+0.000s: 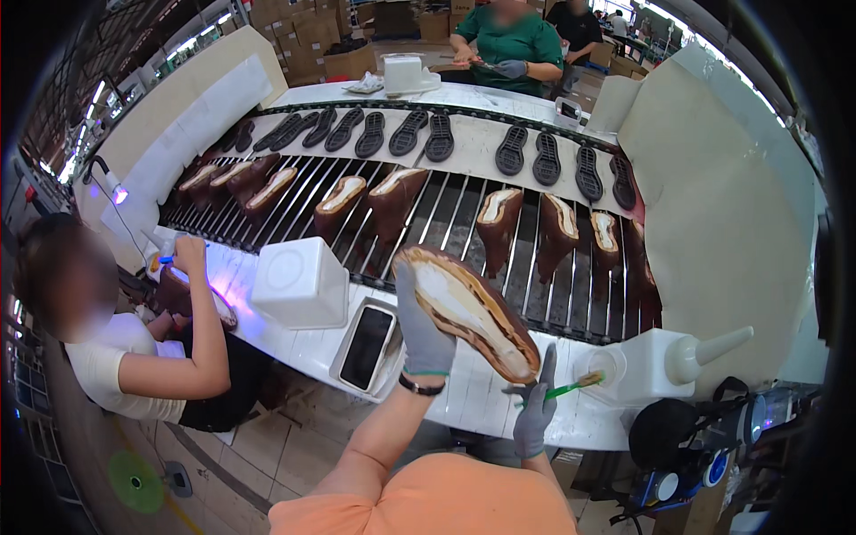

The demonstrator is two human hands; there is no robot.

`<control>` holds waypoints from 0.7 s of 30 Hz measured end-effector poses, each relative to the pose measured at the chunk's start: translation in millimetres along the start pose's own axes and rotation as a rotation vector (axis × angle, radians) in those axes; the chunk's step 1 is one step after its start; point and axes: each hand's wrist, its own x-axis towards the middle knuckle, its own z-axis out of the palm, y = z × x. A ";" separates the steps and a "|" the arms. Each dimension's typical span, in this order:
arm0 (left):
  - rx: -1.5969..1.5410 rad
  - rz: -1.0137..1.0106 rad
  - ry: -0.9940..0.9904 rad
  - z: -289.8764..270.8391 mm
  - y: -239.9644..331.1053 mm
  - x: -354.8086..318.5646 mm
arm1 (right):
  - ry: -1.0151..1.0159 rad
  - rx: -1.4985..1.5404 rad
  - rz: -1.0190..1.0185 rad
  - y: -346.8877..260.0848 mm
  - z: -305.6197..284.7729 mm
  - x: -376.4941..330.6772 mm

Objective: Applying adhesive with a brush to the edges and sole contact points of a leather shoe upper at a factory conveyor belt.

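Observation:
My gloved left hand (417, 325) grips a brown shoe upper (473, 312) from its left side, holding it bottom up above the bench edge. A pale, whitish middle shows on its underside, with a tan and brown rim around it. In my gloved right hand (533, 419) is a green-handled brush (575, 386), its bristles pointing right, one finger stretched upward near the toe-side end of the upper. Beside the bristles stands a small white dish (615, 358). A white bottle with a long spout (673, 367) lies just right of it.
Brown shoe uppers (499, 218) rest bottom up on the metal-rod conveyor (446, 223); black outsoles (440, 138) line the shelf behind. A white container (303, 283) and a phone (367, 348) in a tray are left. A co-worker (152, 357) handles an upper; another person (513, 49) sits opposite.

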 end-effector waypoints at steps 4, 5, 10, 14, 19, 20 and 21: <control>0.059 -0.004 -0.046 -10.9 -20.7 -69.9 | 0.115 0.354 0.110 -8.8 -9.2 12.4; 0.427 0.087 0.020 -15.9 -31.8 -86.9 | 0.129 0.340 0.207 -8.0 -17.4 17.1; 1.237 0.264 -0.878 -90.2 -51.8 -83.4 | -0.123 0.235 0.307 -4.3 -56.1 48.1; 1.159 0.130 -0.735 -131.0 -79.9 -58.9 | -0.202 -0.105 0.264 -4.7 -59.3 84.3; 1.109 0.193 -0.462 -159.1 -107.0 -67.9 | -0.211 -0.562 0.005 -20.1 -61.2 96.7; 1.101 0.179 -0.440 -169.0 -106.9 -70.5 | -0.200 -0.567 0.076 -26.7 -69.1 89.7; 1.091 0.160 -0.418 -179.3 -106.7 -70.7 | -0.153 -0.476 0.110 -31.6 -74.5 82.5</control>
